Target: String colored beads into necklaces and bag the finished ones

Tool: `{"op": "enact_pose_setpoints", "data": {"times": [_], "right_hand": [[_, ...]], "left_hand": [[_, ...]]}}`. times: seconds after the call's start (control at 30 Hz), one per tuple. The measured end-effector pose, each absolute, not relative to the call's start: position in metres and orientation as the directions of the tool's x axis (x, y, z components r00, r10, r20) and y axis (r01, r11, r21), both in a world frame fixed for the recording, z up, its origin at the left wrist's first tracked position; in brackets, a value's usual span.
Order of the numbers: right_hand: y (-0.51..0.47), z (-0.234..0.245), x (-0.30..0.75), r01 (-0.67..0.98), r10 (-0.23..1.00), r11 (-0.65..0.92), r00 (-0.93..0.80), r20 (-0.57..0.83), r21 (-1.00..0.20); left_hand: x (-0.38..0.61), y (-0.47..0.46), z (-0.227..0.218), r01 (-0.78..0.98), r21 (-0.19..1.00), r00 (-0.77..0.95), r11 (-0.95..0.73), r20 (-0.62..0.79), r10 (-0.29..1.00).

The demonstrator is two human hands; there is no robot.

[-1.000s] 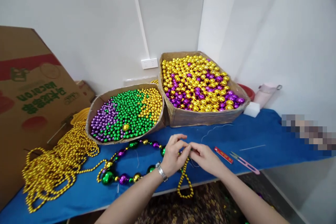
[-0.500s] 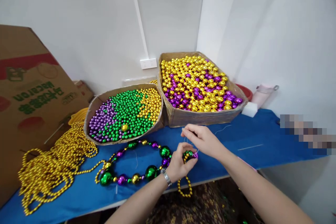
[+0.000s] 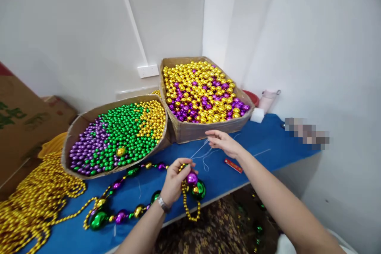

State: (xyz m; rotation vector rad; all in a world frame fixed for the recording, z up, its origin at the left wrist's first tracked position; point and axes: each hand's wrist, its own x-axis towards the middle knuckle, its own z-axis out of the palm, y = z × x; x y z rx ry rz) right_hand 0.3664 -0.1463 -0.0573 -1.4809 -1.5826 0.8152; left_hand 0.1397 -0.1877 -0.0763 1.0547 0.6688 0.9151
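My left hand, with a metal-band watch at its wrist, pinches the end of a bead necklace. Large purple and green balls and a loop of small gold beads hang just beside its fingers. From its fingertips a thin white string runs up to my right hand, whose thumb and fingertips are closed on it. Loose loops of the string dangle between the hands. The rest of the necklace, in green, purple and gold, lies curved on the blue cloth left of my left hand, partly hidden by it.
A carton of small purple, green and gold beads stands behind my left hand. Beside it is a carton of larger gold and purple balls. Gold bead strands pile up at left. A red packet lies near the table's front edge.
My right hand has moved away from my left, and the string now stretches between them. My left hand has turned, bringing the hanging balls into view. The view has swung right, uncovering the red packet.
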Motion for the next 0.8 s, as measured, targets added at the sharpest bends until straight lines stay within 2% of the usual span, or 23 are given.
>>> {"op": "enact_pose_setpoints", "data": {"times": [0.1,0.2,0.3,0.4,0.6,0.7,0.8], "right_hand": [[-0.166,-0.072,0.42,0.594,0.995,0.036,0.05,0.082,-0.803],[-0.201,-0.089,0.47,0.736,0.99,-0.089,0.139,0.021,-0.671],[-0.242,-0.11,0.491,0.82,0.984,-0.174,0.172,-0.056,-0.546],[-0.271,-0.131,0.489,0.851,0.979,-0.198,0.192,-0.063,-0.487],[-0.27,-0.142,0.484,0.824,0.962,-0.245,0.273,-0.021,-0.51],[-0.26,-0.133,0.467,0.763,0.953,-0.268,0.298,-0.048,-0.588],[-0.257,-0.117,0.421,0.666,0.97,-0.236,0.209,-0.126,-0.707]], "left_hand": [[0.133,-0.183,-0.075,-0.375,0.884,0.415,0.28,-0.11,0.903],[0.125,-0.18,-0.074,-0.403,0.866,0.388,0.297,-0.133,0.912],[0.12,-0.181,-0.075,-0.392,0.873,0.396,0.289,-0.124,0.91],[0.121,-0.187,-0.077,-0.366,0.893,0.438,0.261,-0.082,0.895],[0.123,-0.195,-0.075,-0.355,0.91,0.529,0.216,0.005,0.848],[0.121,-0.196,-0.075,-0.353,0.91,0.559,0.215,0.021,0.829],[0.121,-0.197,-0.077,-0.352,0.911,0.572,0.214,0.029,0.819]]}}
